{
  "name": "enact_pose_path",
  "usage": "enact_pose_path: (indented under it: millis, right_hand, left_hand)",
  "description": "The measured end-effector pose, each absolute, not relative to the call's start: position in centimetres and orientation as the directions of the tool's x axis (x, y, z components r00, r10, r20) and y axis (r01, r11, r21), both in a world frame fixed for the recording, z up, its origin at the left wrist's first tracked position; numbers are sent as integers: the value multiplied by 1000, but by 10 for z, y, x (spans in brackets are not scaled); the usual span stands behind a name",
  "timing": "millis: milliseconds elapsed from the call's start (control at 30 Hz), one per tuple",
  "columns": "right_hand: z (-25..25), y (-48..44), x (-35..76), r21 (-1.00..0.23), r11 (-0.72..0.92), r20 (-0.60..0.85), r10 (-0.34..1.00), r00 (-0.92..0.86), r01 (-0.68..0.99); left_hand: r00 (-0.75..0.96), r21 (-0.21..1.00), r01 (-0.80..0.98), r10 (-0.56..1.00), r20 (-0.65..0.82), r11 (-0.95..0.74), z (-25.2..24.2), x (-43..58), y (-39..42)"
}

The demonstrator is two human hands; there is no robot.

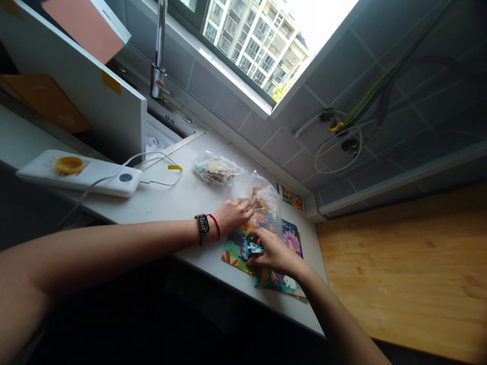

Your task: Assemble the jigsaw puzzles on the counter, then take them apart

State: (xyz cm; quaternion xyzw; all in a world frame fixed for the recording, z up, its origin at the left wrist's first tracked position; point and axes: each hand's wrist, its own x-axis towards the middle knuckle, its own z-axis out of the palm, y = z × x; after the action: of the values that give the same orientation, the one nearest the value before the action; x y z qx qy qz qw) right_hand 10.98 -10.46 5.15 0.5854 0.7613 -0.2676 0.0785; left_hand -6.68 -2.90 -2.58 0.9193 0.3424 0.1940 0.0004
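Observation:
My left hand (pixel 233 214), with a watch and a red string on its wrist, pinches the edge of a clear plastic bag of puzzle pieces (pixel 265 203) on the white counter (pixel 171 200). My right hand (pixel 274 251) is curled over several loose colourful puzzle pieces (pixel 249 248) and rests on two colourful puzzle boards (pixel 289 241) lying under the bag near the counter's front edge. A second clear bag of pieces (pixel 216 170) lies further back, apart from both hands.
A white power bank (pixel 81 175) with a yellow ring (pixel 70 164) and a white cable (pixel 152 167) sits at the left. A tap (pixel 159 61) and sink lie behind. A small picture card (pixel 292 197) leans by the wall. A wooden surface (pixel 403 274) is at the right.

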Motion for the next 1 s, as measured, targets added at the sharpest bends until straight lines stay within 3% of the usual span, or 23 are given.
enact_pose_path:
  millis: [133, 300, 400, 567, 700, 833, 900, 1000]
  right_hand:
    - [53, -102, 111, -318, 155, -436, 852, -289, 935]
    - [52, -106, 116, -360, 176, -393, 862, -320, 916]
    - [50, -112, 121, -426, 132, -352, 887, -298, 895]
    - [50, -114, 124, -695, -49, -287, 934, -215, 718]
    - [52, -102, 116, -883, -354, -326, 935, 140, 307]
    - [48, -77, 106, -950, -306, -310, 904, 294, -62]
    - [45, -67, 103, -969, -239, -246, 924, 293, -58]
    - [41, -59, 102, -964, -172, -126, 968, 218, 205]
  left_hand:
    - [673, 229, 614, 653, 348, -755, -25, -70, -24]
    - [458, 565, 590, 816, 354, -577, -23, -77, -8]
    - [396, 657, 502, 825, 403, -562, -24, -79, -2]
    - [396, 662, 431, 788, 472, -613, -23, -77, -5]
    - [407, 627, 422, 755, 514, -655, -22, -76, -7]
    - [396, 604, 399, 724, 565, -690, -24, -76, -8]
    - [388, 596, 384, 709, 589, -705, -24, -77, -9]
    - [389, 585, 359, 686, 615, -727, -24, -78, -9]
